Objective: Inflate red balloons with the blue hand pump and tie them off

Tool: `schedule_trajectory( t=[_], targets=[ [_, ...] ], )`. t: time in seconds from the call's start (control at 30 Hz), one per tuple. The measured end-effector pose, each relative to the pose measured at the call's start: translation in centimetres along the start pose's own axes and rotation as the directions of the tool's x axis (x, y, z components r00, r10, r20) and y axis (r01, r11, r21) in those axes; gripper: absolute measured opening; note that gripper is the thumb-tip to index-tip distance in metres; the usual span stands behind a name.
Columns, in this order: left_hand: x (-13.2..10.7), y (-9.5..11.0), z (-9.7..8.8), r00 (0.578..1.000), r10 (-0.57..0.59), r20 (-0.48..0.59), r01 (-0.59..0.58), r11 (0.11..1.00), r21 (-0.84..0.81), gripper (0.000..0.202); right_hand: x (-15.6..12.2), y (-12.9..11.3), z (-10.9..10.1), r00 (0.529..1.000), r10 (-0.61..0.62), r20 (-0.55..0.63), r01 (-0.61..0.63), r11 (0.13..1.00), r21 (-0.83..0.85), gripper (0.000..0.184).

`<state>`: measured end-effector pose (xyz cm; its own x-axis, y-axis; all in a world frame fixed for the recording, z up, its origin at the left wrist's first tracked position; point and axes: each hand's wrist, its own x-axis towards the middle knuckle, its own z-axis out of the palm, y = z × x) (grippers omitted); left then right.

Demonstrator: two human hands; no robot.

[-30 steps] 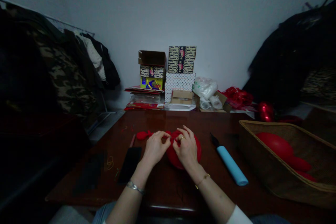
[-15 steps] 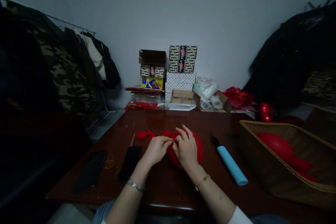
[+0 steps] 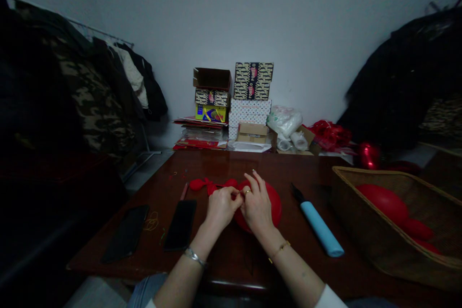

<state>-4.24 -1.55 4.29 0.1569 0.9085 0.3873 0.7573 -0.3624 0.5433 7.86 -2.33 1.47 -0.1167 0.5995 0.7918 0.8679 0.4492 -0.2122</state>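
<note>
A red inflated balloon [image 3: 275, 204] lies on the dark wooden table [image 3: 231, 260] in front of me. My left hand [image 3: 221, 208] is closed in a pinch at the balloon's neck. My right hand [image 3: 257, 207] rests on the balloon, thumb and finger pinched at the same neck, other fingers raised. Several limp red balloons [image 3: 202, 184] lie just beyond my left hand.
A blue hand pump [image 3: 317, 227] lies right of the balloon. A wicker basket [image 3: 346, 211] at the right holds red balloons [image 3: 384, 202]. Two dark phones [image 3: 180, 224] [image 3: 126, 233] lie at the left, with yellow string [image 3: 151, 223] between. Boxes [image 3: 249, 101] are stacked beyond the table.
My hands have drawn closer together at the balloon's neck, the left shifting slightly right. The view has tilted a little.
</note>
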Motion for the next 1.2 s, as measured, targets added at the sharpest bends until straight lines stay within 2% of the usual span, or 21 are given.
schedule_trajectory(
  t=[0.17, 0.37, 0.5, 0.73, 0.97, 1.2],
  targets=[
    [0.3, -0.3, 0.1, 0.998, 0.02, -0.054, -0.025, 0.996, -0.09, 0.01, 0.4, 0.6, -0.4, 0.999, 0.021, -0.028, -0.019, 0.998, 0.057, 0.01],
    [0.9, -1.1, -1.1, 0.989, -0.012, -0.15, -0.011, 0.988, -0.155, 0.013, 0.1, 1.7, -0.4, 0.998, 0.029, -0.049, -0.023, 0.993, 0.118, 0.009],
    [0.5, -0.7, -1.6, 0.995, 0.094, -0.032, -0.098, 0.976, -0.195, 0.015, 0.0, 1.8, -0.3, 0.997, 0.035, -0.065, -0.026, 0.99, 0.136, 0.009],
    [0.2, -1.0, -1.1, 0.979, 0.154, 0.134, -0.119, 0.964, -0.236, 0.023, 0.0, 1.6, -0.2, 0.997, 0.014, -0.07, -0.005, 0.992, 0.126, 0.009],
    [0.4, -1.1, -0.9, 0.974, 0.161, 0.162, -0.122, 0.967, -0.225, 0.024, -0.2, 1.1, -0.3, 0.998, -0.019, -0.057, 0.026, 0.994, 0.11, 0.012],
    [0.0, -0.1, -0.5, 0.992, 0.077, 0.099, -0.069, 0.994, -0.082, 0.02, -0.6, 1.2, 0.0, 0.998, -0.011, -0.057, 0.017, 0.995, 0.1, 0.014]
  ],
)
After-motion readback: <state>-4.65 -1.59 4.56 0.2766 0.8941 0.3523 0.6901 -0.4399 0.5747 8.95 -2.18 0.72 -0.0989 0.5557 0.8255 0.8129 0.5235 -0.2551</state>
